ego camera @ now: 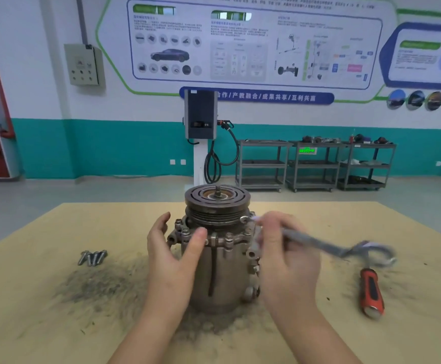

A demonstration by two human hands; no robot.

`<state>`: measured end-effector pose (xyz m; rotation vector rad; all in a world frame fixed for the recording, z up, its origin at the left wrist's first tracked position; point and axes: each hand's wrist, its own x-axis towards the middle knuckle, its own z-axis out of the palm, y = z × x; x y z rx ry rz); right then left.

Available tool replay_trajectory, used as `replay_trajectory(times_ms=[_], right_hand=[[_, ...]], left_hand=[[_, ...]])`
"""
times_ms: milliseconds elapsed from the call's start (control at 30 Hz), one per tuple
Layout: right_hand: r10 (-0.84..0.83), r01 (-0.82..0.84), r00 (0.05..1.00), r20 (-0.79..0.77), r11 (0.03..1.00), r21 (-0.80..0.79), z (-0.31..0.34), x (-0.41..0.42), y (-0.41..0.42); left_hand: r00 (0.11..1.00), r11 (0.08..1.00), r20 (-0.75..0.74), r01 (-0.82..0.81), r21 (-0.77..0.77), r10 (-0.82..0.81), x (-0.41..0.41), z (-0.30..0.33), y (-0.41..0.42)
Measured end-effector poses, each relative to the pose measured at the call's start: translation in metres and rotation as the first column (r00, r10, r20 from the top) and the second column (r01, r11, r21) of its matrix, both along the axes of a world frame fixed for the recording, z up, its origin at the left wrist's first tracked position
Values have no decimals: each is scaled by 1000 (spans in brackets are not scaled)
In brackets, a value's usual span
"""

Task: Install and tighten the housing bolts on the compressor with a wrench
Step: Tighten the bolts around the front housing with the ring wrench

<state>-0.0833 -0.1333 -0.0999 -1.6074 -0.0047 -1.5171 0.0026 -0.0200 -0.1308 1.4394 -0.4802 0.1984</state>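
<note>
The compressor [220, 248] stands upright at table centre, steadied at 9 o'clock by the open left hand [173, 248] so the right hand [287, 253], gripping the wrench [316, 244], can turn the 3 o'clock flange bolt [244, 219].

A blue banner [256, 98] on the wall, at twelve o'clock from the table, reads "合作/产教融合/成果共享/互利共赢", its start hidden behind a charging unit [201, 114]; the poster [253, 43] text above is too small to read.
</note>
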Motion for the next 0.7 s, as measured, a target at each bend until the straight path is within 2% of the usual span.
replay_trajectory(times_ms=[100,233,300,367,433,500,567,633,667,700], right_hand=[[138,-130,990,-1,933,337,5,-1,-17],[402,-384,909,112,700,603,8,5,-31],[459,-445,873,166,608,657,8,6,-34],[508,-476,845,170,568,671,10,5,-37],[536,-483,830,153,556,677,11,5,-40],[510,-443,853,108,599,667,10,5,-39],[359,-325,932,45,778,538,3,5,-34],[101,-102,995,15,983,155,-8,4,-27],[7,-5,1000,19,997,-79,-13,4,-23],[-57,62,998,28,959,-278,-18,5,-19]], left_hand=[[998,992,39,35,124,-40,-2,-3,-3],[996,971,89,-25,239,4,-4,-3,-7],[996,966,86,-23,259,0,-3,-3,-7],[996,962,94,-25,271,0,-3,-3,-6],[994,961,105,-33,275,4,-4,-2,-6],[994,961,110,-32,275,1,-3,-4,-7],[995,960,101,-28,278,0,0,-7,-8],[994,962,108,-35,271,6,2,-8,-8],[993,963,114,-43,267,13,1,-7,-9],[993,962,119,-55,266,23,1,-7,-10]])
